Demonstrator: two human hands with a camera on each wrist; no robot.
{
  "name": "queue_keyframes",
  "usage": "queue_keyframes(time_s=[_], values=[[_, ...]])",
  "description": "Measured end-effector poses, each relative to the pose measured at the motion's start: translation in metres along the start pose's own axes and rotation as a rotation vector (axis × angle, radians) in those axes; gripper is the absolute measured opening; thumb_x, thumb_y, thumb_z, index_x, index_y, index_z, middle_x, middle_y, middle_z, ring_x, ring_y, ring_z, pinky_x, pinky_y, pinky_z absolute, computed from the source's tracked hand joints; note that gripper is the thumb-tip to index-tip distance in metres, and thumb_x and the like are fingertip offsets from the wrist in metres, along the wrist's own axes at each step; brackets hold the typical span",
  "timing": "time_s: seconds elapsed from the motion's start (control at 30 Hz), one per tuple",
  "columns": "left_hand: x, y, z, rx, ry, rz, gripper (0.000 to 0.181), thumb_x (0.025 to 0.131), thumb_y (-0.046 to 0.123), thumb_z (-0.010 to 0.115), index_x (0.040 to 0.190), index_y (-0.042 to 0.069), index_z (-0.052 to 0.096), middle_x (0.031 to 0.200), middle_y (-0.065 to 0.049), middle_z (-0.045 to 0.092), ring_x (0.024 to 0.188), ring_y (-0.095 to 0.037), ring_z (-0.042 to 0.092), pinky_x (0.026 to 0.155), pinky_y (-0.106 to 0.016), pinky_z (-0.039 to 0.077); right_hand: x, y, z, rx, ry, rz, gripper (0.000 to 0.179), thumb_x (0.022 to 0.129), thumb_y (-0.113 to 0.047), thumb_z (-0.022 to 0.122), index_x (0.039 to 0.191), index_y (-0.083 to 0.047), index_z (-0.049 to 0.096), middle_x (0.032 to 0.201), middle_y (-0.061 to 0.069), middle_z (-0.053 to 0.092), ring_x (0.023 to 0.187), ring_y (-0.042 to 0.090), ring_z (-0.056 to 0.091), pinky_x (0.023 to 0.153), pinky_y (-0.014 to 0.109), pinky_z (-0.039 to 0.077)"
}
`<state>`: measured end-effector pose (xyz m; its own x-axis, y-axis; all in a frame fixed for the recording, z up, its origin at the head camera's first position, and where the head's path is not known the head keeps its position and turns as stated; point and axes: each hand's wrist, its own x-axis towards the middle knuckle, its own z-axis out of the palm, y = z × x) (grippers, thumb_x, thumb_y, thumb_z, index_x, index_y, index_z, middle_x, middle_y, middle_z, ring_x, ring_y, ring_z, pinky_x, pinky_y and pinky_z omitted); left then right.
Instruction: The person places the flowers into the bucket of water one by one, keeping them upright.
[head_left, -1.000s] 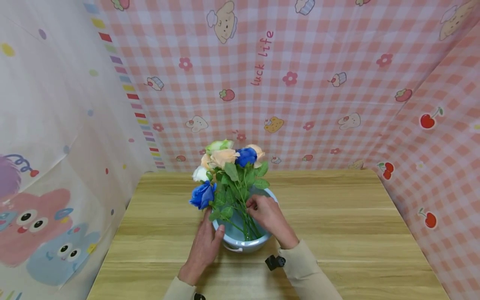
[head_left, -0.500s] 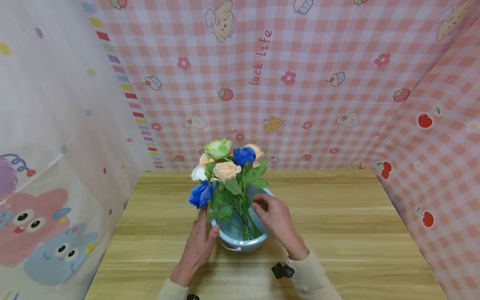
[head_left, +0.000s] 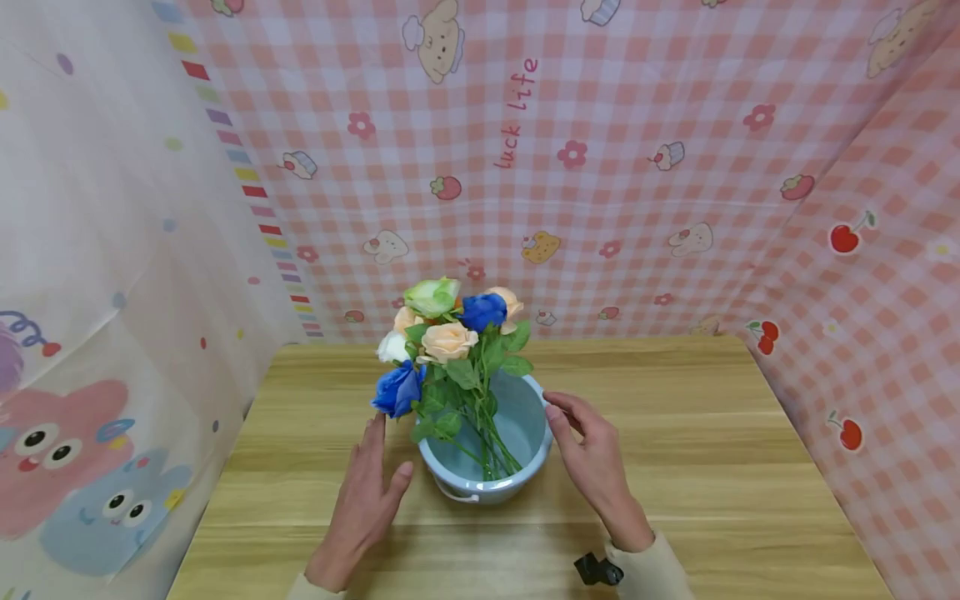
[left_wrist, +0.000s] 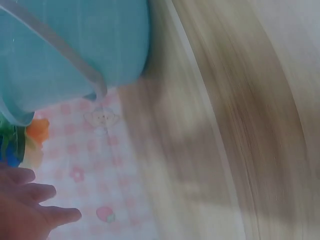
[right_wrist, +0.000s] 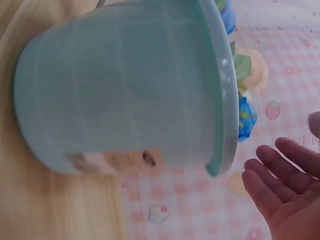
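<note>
A light-blue bucket [head_left: 536,442] stands upright on the table, its wall [right_wrist: 130,90] filling much of the right wrist view. Artificial roses lean in it with stems crossing inside: a blue rose [head_left: 399,390] over the left rim, another blue rose [head_left: 483,312], a peach rose [head_left: 448,342], a white rose [head_left: 393,347] and a pale green rose [head_left: 432,296]. To the bucket's left is my left hand [head_left: 363,500], fingers extended, holding nothing. My right hand [head_left: 598,462] is at the right rim, fingers loosely bent and holding nothing; the right wrist view shows it just off the rim.
The wooden table [head_left: 675,417] spreads on both sides of the bucket. A pink checked cloth [head_left: 615,100] hangs behind it, and a white cartoon-printed cloth [head_left: 150,317] hangs at the left. The bucket's handle [left_wrist: 65,50] hangs down its near side.
My right hand has let go of the stems and drawn out of the bucket to the right. My left hand has moved off the bucket's left side. The peach rose has settled lower.
</note>
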<state>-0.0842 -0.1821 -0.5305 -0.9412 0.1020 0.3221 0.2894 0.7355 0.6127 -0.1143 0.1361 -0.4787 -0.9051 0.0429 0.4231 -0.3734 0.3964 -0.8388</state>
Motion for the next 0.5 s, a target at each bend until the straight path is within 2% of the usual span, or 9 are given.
queue_keyframes(time_s=[0.17,0.3,0.5], values=[[-0.003,-0.005,-0.012,0.058,0.002,0.009,0.08,0.106,0.038,0.053,0.165,0.002,0.014,0.167,-0.026,0.024,0.15,-0.051,0.025,0.118,-0.07,0.02,-0.008,0.012,-0.015,-0.065,0.049,-0.087,0.026,0.102,-0.008,0.064,0.125,-0.005,0.073,0.126,0.009,0.072,0.112,0.027,0.068,0.098,0.011,0.047],[-0.004,-0.011,-0.021,0.124,0.019,0.033,0.081,0.104,0.039,0.055,0.164,0.0,0.017,0.165,-0.028,0.026,0.149,-0.053,0.026,0.114,-0.074,0.022,-0.012,0.022,-0.027,-0.138,0.069,-0.162,0.029,0.1,-0.004,0.063,0.128,-0.003,0.071,0.13,0.012,0.071,0.117,0.033,0.066,0.104,0.01,0.04],[-0.002,-0.021,-0.034,0.243,0.012,0.041,0.083,0.102,0.042,0.058,0.163,-0.001,0.021,0.166,-0.027,0.026,0.149,-0.053,0.025,0.111,-0.08,0.019,-0.014,0.038,-0.045,-0.283,0.068,-0.277,0.034,0.102,-0.013,0.061,0.133,0.0,0.067,0.136,0.017,0.066,0.126,0.04,0.06,0.114,0.011,0.028]])
